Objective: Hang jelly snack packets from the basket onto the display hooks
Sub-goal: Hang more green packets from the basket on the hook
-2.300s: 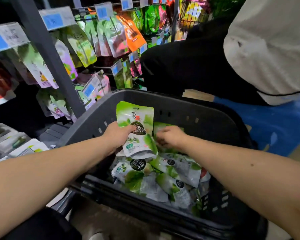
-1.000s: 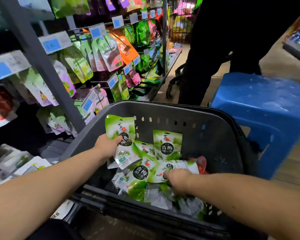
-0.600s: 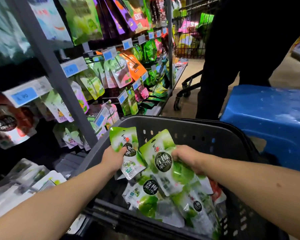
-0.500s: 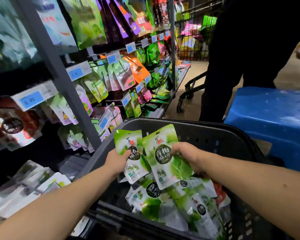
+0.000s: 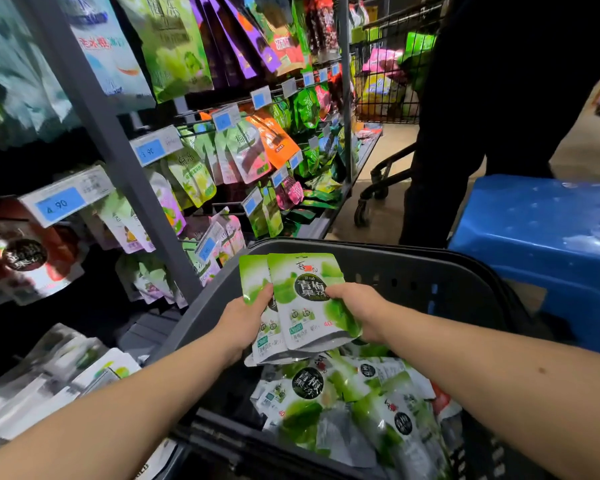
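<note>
While more green-and-white jelly snack packets (image 5: 329, 403) lie heaped in the dark grey plastic basket (image 5: 413, 258), two stand overlapped above its left side: the left hand (image 5: 243, 320), fingers clamped, holds the rear packet (image 5: 252, 275); the right hand (image 5: 357, 306) pinches the front packet (image 5: 309, 317).

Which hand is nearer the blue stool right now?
Right. The right hand, gripping the front packet, lies toward the blue stool; the left hand, holding the rear packet, lies farther left.
</note>
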`<state>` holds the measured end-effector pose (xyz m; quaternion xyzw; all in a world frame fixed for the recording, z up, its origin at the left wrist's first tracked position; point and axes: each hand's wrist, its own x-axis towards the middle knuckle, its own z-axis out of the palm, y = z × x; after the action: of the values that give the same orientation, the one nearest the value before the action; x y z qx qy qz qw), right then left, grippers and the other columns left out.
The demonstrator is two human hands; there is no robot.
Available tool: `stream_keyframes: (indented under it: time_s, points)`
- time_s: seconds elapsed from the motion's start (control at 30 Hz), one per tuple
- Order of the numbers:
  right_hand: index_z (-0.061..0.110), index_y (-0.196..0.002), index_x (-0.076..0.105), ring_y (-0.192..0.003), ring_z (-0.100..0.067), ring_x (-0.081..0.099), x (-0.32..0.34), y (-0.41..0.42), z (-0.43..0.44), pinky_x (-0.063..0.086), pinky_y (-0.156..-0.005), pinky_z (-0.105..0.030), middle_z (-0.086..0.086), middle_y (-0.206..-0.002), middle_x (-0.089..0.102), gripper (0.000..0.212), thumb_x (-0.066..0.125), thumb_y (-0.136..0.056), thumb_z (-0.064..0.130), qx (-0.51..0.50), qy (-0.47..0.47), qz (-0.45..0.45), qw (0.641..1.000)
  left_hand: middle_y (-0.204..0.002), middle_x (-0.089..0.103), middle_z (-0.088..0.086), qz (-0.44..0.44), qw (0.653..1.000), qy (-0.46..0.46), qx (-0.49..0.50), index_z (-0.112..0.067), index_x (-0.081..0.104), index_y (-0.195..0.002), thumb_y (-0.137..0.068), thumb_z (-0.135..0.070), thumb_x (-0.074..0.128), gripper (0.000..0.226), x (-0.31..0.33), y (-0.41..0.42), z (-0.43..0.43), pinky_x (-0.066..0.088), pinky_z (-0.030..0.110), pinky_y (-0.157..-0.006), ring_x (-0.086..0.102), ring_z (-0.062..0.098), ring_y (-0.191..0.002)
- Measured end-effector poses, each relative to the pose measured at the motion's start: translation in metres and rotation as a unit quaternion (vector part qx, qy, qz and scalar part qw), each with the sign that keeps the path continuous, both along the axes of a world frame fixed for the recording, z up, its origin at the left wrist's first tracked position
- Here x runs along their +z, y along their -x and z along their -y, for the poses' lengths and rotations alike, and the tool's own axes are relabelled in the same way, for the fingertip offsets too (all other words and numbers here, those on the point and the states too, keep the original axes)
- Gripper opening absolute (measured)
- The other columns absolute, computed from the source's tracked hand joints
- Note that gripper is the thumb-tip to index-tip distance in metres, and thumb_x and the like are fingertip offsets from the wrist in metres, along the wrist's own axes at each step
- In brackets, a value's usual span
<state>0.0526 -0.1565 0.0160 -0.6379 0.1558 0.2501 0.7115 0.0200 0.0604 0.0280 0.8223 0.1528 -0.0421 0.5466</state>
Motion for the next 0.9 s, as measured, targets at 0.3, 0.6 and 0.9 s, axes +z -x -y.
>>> stream_keyframes:
  time_s: [0.3,0.6,0.9]
  points:
    - [0.010,-0.113,0.060,-0.095,-0.036,0.073,0.003,0.007,-0.017,0.059,-0.088,-0.053,-0.019,-0.111,0.074,0.019,0.066,-0.098,0.021,0.008,-0.006,0.058,0.998,-0.099,0.079,0.000,-0.053,0.998,0.043,0.007,-0.019,0.078,-0.104,-0.089,-0.080,0.042,0.072,0.010,0.001,0.010,0.056,0.036,-0.084,0.075,0.021,-0.092]
    - [0.009,-0.117,0.062,-0.098,-0.033,0.073,0.007,0.007,-0.039,0.061,-0.086,-0.052,-0.014,-0.114,0.073,0.057,0.086,-0.076,0.042,0.013,0.013,0.083,0.996,-0.109,0.078,0.002,-0.026,0.993,0.109,-0.040,-0.023,0.078,-0.110,-0.089,-0.074,0.050,0.062,0.037,0.015,-0.002,0.050,0.046,-0.102,0.073,0.026,-0.105]
    - [0.003,-0.121,0.063,-0.098,-0.033,0.074,0.053,0.045,-0.062,0.061,-0.085,-0.054,-0.019,-0.111,0.073,0.054,0.086,-0.081,0.031,0.034,-0.006,0.145,0.989,-0.110,0.075,-0.009,0.092,0.995,-0.006,0.027,-0.039,0.070,-0.108,-0.085,-0.066,0.049,0.041,0.068,0.061,-0.026,0.050,0.047,-0.100,0.069,0.020,-0.108]
